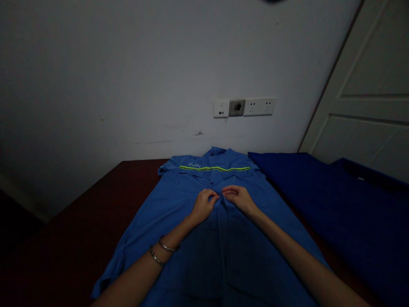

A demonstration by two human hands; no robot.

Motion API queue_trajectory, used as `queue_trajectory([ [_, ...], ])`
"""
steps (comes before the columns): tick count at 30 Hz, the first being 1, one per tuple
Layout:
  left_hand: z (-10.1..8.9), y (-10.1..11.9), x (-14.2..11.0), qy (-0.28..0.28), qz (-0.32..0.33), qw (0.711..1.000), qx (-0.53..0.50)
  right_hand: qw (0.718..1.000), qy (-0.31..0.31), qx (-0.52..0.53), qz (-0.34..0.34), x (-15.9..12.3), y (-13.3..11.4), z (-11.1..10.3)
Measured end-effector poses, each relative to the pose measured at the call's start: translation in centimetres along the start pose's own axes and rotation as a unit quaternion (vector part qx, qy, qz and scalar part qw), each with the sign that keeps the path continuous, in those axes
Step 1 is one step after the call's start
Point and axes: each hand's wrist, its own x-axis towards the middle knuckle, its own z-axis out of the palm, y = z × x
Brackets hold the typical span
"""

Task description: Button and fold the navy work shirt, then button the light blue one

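Observation:
A blue work shirt (pixel 175 210) with yellow-green stripes across the chest lies spread on a dark red table, its collar toward the wall. At the middle of its front placket, my left hand (pixel 204 205) pinches the cloth edge between thumb and fingers. Close on the other side, my right hand (pixel 238 198) pinches the opposite edge, and the placket is lifted slightly between the two. A button (pixel 213 227) shows on the placket just below my hands. Whether a button sits between my fingertips is too dark and small to tell.
A darker blue garment (pixel 310 206) lies to the right of the shirt. Bare dark red tabletop (pixel 98 212) shows on the left. Behind stands a white wall with a row of sockets (pixel 260 107), and a pale panelled door (pixel 370 105) is at the right.

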Motion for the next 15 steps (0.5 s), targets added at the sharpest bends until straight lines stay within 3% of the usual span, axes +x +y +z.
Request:
queue_trajectory([
  [7, 0.02, -0.17, 0.02, -0.001, 0.004, 1.000, -0.019, 0.996, -0.019, -0.027, -0.084, 0.22, 0.74, 0.27],
  [15, 0.04, -0.20, -0.02, 0.007, 0.000, 0.999, -0.042, 0.977, -0.021, -0.141, -0.159, -0.37, 0.40, 0.32],
])
